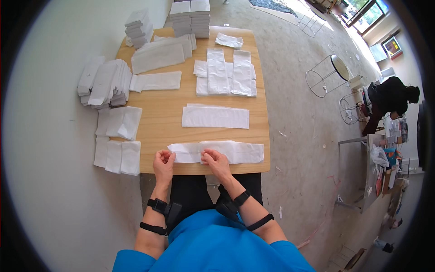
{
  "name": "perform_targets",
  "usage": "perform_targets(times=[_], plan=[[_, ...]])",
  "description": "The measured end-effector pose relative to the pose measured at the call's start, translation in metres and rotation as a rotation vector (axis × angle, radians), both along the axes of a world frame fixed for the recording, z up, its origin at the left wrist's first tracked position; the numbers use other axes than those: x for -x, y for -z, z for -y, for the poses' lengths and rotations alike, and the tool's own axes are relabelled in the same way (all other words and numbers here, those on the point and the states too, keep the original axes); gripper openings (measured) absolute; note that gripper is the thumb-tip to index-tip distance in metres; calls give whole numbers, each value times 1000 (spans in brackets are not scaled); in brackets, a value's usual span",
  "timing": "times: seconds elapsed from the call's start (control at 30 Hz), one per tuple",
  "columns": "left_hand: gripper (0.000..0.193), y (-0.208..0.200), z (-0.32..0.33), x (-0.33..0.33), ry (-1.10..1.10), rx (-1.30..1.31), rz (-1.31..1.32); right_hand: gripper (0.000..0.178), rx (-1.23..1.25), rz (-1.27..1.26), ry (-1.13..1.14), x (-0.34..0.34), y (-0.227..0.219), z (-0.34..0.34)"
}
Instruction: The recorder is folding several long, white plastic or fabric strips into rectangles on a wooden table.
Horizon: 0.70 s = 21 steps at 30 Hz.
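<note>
Left fingers (170,157), right fingers (208,157) | at white strips (247,153) | grip: cannot tell | any writing: illegibly small

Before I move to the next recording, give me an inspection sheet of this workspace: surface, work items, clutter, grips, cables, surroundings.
Surface: pale wooden table, rounded corners.
Job's things: row of overlapping white sheets along the near edge; white strip just beyond.
Clutter: white stacks on the left; tall white stacks at the far end; crossed white bundles toward the far right.
Left grip: at the row's left end; pinch unclear.
Right grip: over the row, left of its middle; hold unclear.
Cables: nothing seen.
Surroundings: floor with scraps; round-topped stool, person in dark clothing and side table off right.
</note>
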<state>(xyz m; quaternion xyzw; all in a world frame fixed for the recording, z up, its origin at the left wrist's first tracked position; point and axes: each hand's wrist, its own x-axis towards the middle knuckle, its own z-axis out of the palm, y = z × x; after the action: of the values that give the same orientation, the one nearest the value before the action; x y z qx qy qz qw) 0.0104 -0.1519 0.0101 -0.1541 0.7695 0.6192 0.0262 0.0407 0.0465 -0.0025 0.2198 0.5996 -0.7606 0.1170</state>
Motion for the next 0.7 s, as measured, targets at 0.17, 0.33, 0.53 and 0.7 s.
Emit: perform_targets(times=[0.17, 0.33, 0.53, 0.7], plan=[[17, -35, -27, 2, 38, -201, -125, 35, -28, -28, 49, -2, -36, -12], [17, -70, -75, -7, 292, 41, -155, 39, -249, -122, 24, -5, -59, -22], [12, -51, -97, -26, 569, 111, -280, 24, -504, -43, 233, -12, -35, -39], [12, -26, -83, -26, 469, 297, -369, 19, -682, -73, 275, -12, -22, -45]])
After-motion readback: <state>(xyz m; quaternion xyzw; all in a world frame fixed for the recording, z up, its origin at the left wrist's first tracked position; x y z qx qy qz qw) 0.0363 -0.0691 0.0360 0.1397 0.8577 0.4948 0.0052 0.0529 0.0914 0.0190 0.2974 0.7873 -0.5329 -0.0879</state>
